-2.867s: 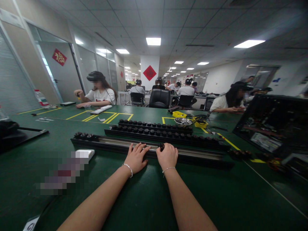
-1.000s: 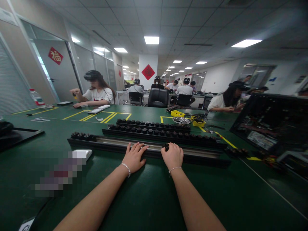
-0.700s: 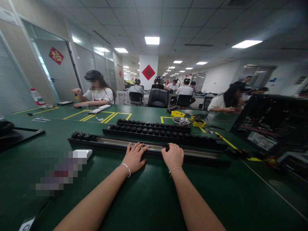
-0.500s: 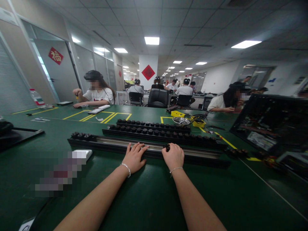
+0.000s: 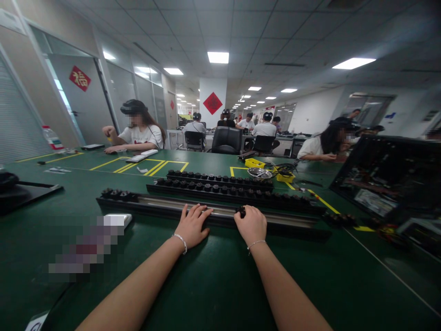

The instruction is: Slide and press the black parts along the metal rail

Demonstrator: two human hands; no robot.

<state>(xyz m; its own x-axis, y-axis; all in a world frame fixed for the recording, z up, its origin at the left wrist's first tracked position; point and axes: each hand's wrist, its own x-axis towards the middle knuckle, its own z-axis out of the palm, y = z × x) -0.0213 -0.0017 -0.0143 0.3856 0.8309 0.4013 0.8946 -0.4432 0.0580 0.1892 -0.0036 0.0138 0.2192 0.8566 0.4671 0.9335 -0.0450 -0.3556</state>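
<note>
A long black rail (image 5: 161, 203) with a pale inner channel lies across the green table, a few black round parts (image 5: 117, 194) seated at its left end. My left hand (image 5: 193, 226) rests on the rail's middle with its fingers spread. Farther right on the same rail, my right hand (image 5: 252, 223) is closed around a small black part (image 5: 241, 211), mostly covered by the fingers. Behind it lie two more black rails, the nearer one (image 5: 223, 190) and the farther one (image 5: 220, 178), both lined with black round parts.
A metal dish (image 5: 259, 173) and a yellow bin (image 5: 254, 163) stand behind the rails. At the right is an open black computer case (image 5: 389, 179). A blurred phone-like object (image 5: 117, 220) lies left. A person (image 5: 138, 133) sits across the table.
My right hand has shifted slightly right along the rail with the small black part. My left hand has stayed in place.
</note>
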